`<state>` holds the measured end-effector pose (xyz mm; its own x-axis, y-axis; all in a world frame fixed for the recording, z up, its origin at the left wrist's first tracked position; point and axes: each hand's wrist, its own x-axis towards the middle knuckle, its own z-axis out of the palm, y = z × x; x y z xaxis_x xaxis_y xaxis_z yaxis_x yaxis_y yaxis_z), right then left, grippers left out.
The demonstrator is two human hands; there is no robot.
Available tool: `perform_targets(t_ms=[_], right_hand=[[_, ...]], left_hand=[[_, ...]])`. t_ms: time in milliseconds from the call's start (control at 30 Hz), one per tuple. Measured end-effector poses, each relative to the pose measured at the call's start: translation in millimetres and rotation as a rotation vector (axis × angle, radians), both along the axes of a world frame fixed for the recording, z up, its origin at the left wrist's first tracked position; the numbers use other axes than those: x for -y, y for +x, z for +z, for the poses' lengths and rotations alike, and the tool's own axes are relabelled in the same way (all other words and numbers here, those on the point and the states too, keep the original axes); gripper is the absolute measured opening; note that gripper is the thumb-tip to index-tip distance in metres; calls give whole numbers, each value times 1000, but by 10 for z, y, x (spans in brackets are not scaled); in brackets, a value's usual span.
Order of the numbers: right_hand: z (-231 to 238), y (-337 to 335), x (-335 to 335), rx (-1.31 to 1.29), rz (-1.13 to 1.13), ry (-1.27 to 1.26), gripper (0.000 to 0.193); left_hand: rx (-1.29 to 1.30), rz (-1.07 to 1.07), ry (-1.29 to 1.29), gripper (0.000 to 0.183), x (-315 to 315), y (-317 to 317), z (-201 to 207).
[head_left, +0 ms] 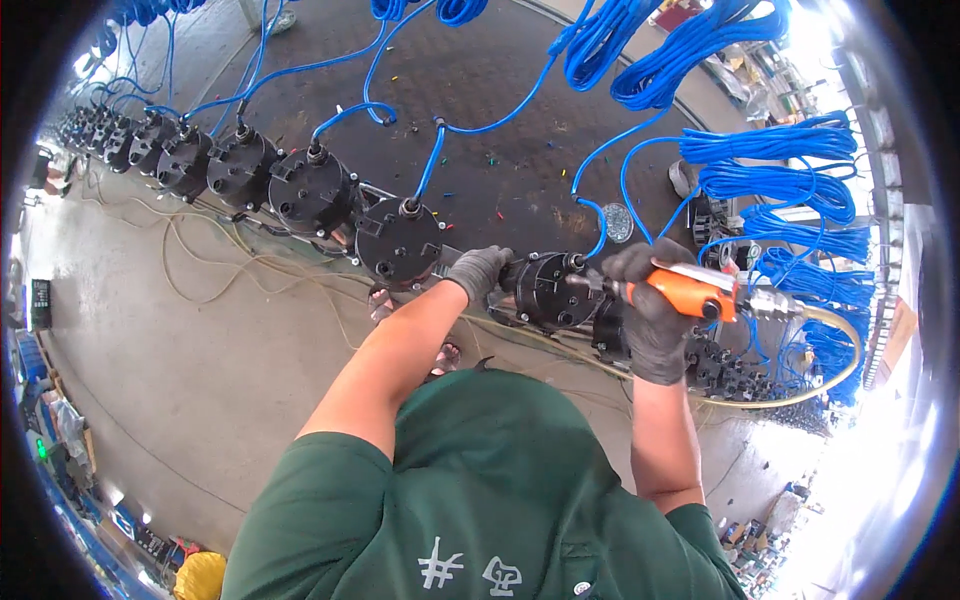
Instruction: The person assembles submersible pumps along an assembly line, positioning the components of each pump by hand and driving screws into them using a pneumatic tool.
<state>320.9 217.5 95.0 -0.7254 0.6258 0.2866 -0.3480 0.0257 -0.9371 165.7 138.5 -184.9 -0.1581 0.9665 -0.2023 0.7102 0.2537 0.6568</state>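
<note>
My right hand (pixel 655 310), in a dark grey glove, is wrapped round an orange air screwdriver (pixel 686 291). Its metal nose points left at the near black pump-like unit (pixel 553 291); whether the tip touches a screw is blurred. A pale yellow air hose (pixel 853 352) curves off its rear end. At that unit's left side my gloved left hand (pixel 478 272) is closed on its end, with the fingertips partly hidden. From the unit's top rises a blue cable (pixel 603 228). Another black unit (pixel 398 243) lies just left of my left hand.
Several more black units (pixel 240 170) run in a row along the dark table's (pixel 480 130) near edge. Coiled blue cables (pixel 770 140) hang or lie at the back and right. A small round metal dish (pixel 618 222) sits behind the units. Thin hoses (pixel 250 262) trail below the table edge.
</note>
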Motion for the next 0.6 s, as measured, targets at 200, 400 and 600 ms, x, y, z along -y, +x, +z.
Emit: perform_targets(t_ms=[200,400,600], right_hand=[[-472,-344,-12,83,-53,84,34],[-588,-468,-43,-43,83,-753,56],[-666,-503,-150,392,-43,-14,52]], left_hand=[[-38,0,10,29,-27,-49,-106],[-45,18,-7,22,-42,-17,-34],[-40,40,26,23,-33,-3,-110]])
